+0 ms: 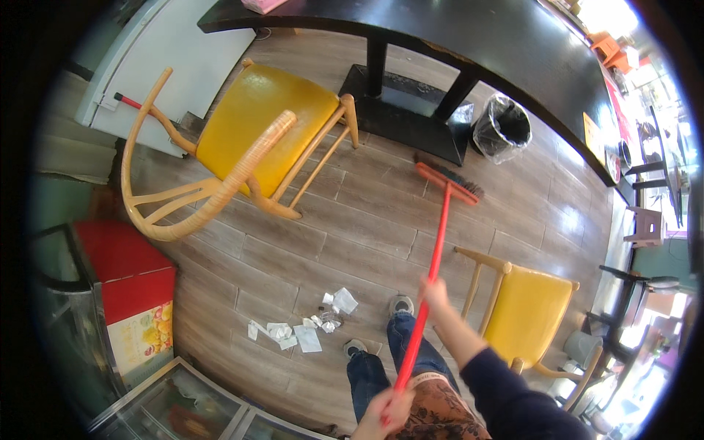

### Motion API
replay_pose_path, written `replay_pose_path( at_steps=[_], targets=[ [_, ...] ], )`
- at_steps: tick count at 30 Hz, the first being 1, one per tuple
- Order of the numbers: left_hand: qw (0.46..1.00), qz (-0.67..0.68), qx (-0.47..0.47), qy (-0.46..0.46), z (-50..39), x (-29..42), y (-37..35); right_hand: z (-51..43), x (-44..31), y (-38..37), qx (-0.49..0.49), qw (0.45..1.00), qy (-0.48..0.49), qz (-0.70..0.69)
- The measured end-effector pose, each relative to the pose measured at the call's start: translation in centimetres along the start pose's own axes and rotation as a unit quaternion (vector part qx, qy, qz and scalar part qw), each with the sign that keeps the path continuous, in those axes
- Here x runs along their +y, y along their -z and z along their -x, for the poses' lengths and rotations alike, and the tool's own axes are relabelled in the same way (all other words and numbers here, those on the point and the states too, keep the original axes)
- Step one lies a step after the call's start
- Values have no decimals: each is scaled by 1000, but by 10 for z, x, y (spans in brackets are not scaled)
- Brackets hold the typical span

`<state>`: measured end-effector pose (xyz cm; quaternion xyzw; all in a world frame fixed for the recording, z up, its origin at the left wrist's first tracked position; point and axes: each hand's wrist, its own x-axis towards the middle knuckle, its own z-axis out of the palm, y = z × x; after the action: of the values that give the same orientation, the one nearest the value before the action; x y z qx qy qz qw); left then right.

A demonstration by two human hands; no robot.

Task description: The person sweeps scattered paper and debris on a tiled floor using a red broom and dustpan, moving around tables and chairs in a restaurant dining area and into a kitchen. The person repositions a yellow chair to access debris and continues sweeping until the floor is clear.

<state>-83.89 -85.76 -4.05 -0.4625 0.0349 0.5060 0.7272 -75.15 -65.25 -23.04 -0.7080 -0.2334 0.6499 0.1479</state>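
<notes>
A push broom with a red handle slants across the view before me. My right hand is closed around the middle of the handle, with that arm stretched forward. Lower down, my left hand grips the handle near its upper end. The broom head, orange-red with dark bristles, rests at the floor near a black table base. White paper scraps and crumpled tissues lie in a loose pile on the wood-look floor, left of my feet.
A yellow-seated wooden chair stands at the left, another close on my right. Beyond the broom, a lined black bin sits under the dark table. A red cabinet and a glass-topped case border the lower left.
</notes>
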Motion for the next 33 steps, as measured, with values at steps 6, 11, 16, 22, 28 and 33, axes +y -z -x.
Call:
replay_pose_path(
  at_steps=[6,11,16,22,28,33],
  targets=[
    [991,13,116,-61,70,26,52,10,99,-53,30,992,-79,90],
    [940,23,317,-122,214,-39,108,199,184,-110,-96,962,-224,126],
    [920,-60,363,-137,193,-62,97,217,130,-95,-94,971,-66,208],
    [996,-50,65,-23,54,49,8,7,-2,-115,-43,996,71,46],
    [988,122,-95,-3,-45,91,-1,-106,-27,-128,32,924,86,372],
    [983,113,-147,9,-26,-6,52,-14,31,-50,-1,867,0,498]
  ],
)
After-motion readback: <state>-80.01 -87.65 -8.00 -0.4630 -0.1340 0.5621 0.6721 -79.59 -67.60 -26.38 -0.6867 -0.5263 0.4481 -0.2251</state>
